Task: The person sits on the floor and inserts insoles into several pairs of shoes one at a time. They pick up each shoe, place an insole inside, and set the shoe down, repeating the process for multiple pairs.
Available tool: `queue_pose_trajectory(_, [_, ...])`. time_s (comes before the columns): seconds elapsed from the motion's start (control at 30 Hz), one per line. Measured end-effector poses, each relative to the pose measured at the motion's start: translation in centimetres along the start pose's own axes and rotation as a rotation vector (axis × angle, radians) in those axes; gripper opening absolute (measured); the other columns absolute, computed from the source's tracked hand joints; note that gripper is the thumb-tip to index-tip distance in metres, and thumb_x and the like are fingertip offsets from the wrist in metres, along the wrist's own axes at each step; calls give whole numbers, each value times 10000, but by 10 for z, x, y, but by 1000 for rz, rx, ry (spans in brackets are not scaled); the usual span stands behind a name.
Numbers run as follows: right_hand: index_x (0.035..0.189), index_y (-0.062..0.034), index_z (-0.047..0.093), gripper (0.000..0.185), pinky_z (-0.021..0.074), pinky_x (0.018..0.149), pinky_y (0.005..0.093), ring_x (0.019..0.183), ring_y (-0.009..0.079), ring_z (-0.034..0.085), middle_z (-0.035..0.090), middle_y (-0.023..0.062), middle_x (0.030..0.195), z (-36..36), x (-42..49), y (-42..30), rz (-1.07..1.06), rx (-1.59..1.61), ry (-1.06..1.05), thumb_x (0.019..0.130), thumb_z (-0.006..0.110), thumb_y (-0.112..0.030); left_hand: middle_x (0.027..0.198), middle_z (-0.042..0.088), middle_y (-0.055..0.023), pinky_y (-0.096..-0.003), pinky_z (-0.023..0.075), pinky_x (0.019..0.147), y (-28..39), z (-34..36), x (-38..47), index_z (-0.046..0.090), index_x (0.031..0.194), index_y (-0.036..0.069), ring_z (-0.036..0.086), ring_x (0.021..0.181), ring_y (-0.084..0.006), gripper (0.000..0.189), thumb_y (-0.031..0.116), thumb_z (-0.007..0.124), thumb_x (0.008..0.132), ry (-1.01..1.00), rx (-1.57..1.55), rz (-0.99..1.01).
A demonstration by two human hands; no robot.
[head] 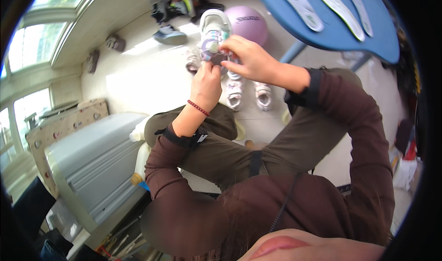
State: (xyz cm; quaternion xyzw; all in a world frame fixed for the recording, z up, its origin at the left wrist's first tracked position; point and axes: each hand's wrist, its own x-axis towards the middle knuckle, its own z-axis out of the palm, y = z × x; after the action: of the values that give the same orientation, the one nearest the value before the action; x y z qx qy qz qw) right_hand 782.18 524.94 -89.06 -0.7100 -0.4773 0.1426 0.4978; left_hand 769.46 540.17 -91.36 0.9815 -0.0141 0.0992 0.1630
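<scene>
A light grey sneaker (214,23) with purple and teal patches is held up before me, its toe pointing away. My left hand (206,83), with a red bead bracelet at the wrist, grips the shoe's heel end. At the shoe's right side is my right hand (247,57), fingers curled and parted near the laces and opening; whether it pinches a lace I cannot tell. Below the hands, a pale shoe (233,95) and another pale shoe (263,96) stand on the floor. One more pale shoe (192,61) is just left of the held one.
Three white insoles (300,6) lie on a blue stool (345,42) at the upper right. A pink ball (250,23) sits behind the held shoe. Several dark shoes (159,7) and a blue-grey shoe (170,36) stand farther back. A grey cabinet (100,157) is at left.
</scene>
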Motion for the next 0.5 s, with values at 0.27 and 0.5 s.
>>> queue_pose_trajectory(0.27, [1099, 0, 449, 547, 489, 786, 434, 924, 412, 557, 459, 230, 1036, -36, -44, 12, 110, -413, 310, 678, 773, -128, 894, 495, -130, -378, 489, 707, 84, 12, 28, 559, 858, -14, 551, 828, -301, 131, -11, 577, 728, 20, 1, 238])
queue_pose_trajectory(0.5, [1080, 14, 586, 352, 493, 744, 346, 862, 292, 589, 572, 155, 982, -66, -70, 13, 37, -153, 310, 730, 625, -3, 986, 519, -149, -383, 480, 742, 102, -21, 28, 593, 918, -18, 548, 899, -344, 256, -72, 591, 668, -49, -206, 198])
